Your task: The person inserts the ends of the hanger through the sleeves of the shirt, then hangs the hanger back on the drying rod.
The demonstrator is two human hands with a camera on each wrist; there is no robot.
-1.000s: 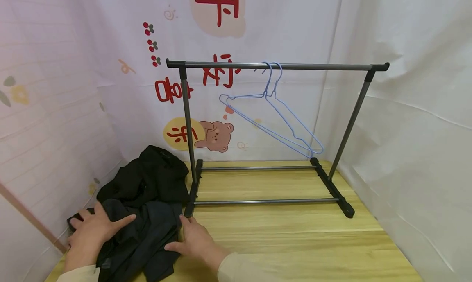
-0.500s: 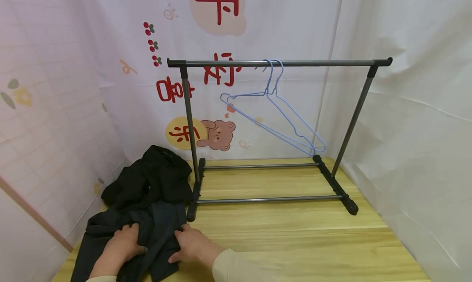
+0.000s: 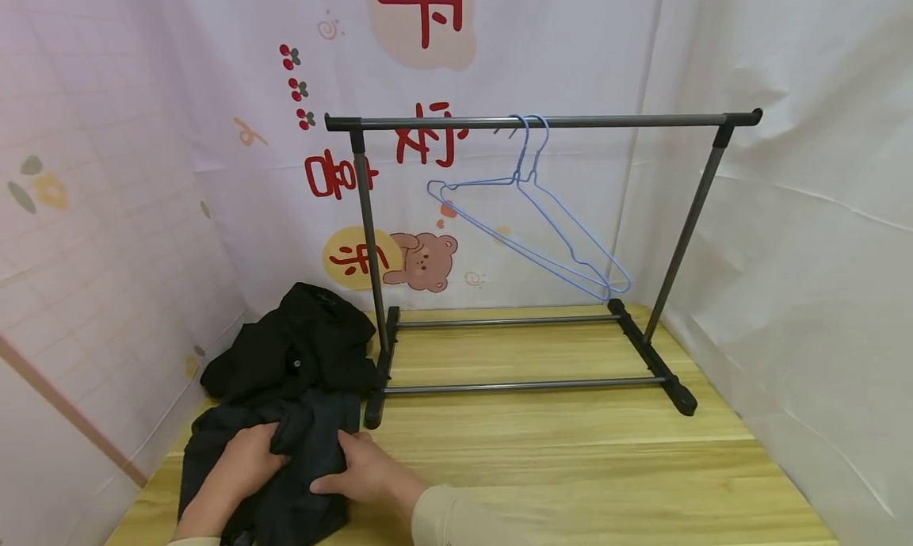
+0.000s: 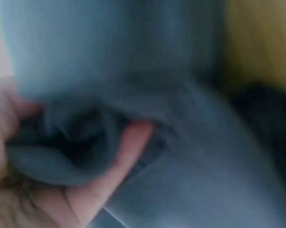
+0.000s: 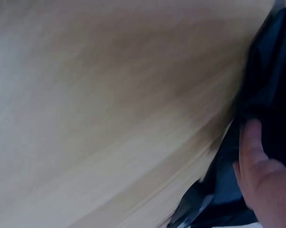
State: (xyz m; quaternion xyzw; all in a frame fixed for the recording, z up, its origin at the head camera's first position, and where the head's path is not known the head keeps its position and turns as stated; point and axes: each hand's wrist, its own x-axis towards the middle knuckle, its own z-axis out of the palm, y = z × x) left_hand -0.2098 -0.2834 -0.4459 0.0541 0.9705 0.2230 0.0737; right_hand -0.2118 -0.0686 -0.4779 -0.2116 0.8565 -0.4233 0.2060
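A crumpled dark grey garment [image 3: 314, 459] lies at the front left of the table. My left hand [image 3: 248, 460] grips a bunched fold of it; in the left wrist view the cloth bulges between the thumb and the curled fingers [image 4: 133, 142]. My right hand [image 3: 367, 468] touches the garment's right side, thumb and forefinger spread apart. In the right wrist view, a finger [image 5: 251, 140] lies along the dark cloth [image 5: 228, 185]. Behind the grey garment, and partly against it, rests a black garment [image 3: 299, 344] with a small button showing.
A dark metal clothes rack [image 3: 456, 124] stands behind and to the right, its left foot [image 3: 374, 407] beside the garments. Two blue wire hangers [image 3: 528, 183] hang from its bar. Printed white cloth [image 3: 542, 47] encloses the wooden table [image 3: 571, 467] at the back and sides.
My left hand has moved right and inward from the garment's left edge and gathered a fold. The garment's left part has shifted inward. My right hand stays near the right side.
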